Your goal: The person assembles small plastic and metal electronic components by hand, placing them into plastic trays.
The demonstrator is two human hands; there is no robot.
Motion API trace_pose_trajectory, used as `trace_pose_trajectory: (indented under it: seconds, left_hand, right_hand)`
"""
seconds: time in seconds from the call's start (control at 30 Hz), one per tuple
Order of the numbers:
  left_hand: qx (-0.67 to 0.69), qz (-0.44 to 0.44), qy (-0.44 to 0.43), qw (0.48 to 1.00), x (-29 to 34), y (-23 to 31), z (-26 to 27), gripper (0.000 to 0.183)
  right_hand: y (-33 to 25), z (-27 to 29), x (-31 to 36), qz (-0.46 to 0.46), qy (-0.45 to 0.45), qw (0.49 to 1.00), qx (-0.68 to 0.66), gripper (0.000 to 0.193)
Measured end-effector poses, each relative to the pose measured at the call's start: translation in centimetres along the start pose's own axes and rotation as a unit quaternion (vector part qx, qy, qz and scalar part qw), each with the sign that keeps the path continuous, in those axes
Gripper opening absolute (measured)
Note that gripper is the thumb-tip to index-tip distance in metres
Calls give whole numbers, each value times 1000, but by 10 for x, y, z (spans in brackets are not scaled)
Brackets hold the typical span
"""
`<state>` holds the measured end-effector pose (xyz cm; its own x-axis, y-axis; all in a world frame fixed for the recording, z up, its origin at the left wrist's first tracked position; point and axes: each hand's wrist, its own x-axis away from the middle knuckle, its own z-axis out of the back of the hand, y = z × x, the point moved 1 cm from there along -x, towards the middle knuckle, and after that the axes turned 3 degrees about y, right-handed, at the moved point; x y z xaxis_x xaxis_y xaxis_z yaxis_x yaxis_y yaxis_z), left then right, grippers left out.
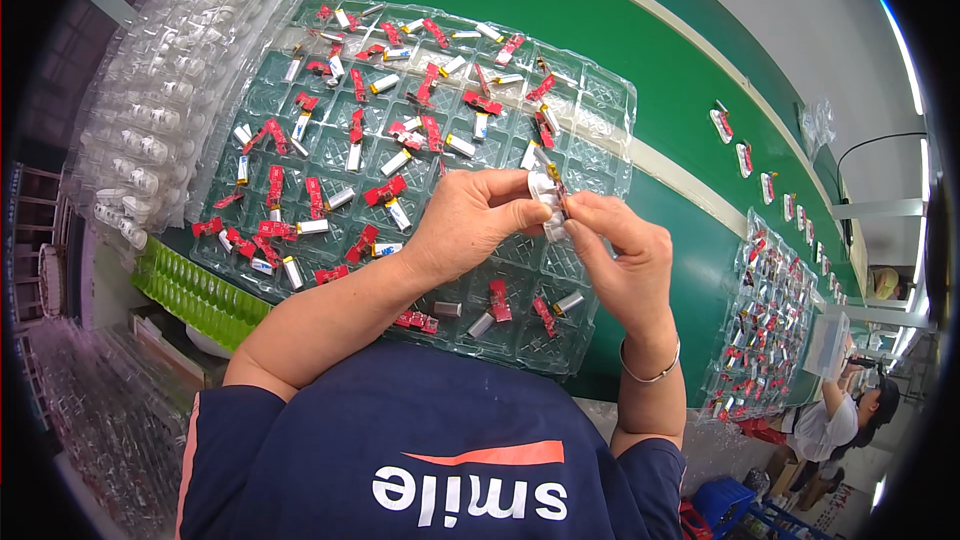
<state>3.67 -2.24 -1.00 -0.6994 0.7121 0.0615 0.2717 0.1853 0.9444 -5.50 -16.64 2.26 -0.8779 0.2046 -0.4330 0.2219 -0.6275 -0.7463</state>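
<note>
Left hand [465, 225]: pinching the white plastic shell [540, 183] between thumb and fingers.
Right hand [628, 250]: thumb and forefinger pinched together, apparently on the dark strip [554, 176] beside the shell.
Shell place: raised over the clear tray [262, 98], toward its right side.
Shell feel: probably light, stiff, slightly slippery; best held by outer sides.
Strip feel: likely thin, fragile; best gripped by edges.

Fisheye looks down from the head, seemingly close above the hands [632, 258].
</note>
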Motion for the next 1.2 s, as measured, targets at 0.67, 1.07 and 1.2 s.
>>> trace_pose_trajectory:
  seconds: [0.67, 1.07, 1.2]
  left_hand:
    - [46, 54, -5, 997, -1, 2, 0, 19]
    - [77, 66, -8, 995, 0, 1, 0, 19]
    - [36, 50, -6, 998, 0, 0, 3, 18]
  right_hand:
    - [-3, 7, -1, -169, -8, 976, -136, 13]
    - [-1, 4, 1, -192, -6, 964, -185, 15]
    - [-1, -2, 1, -47, 6, 998, -44, 15]
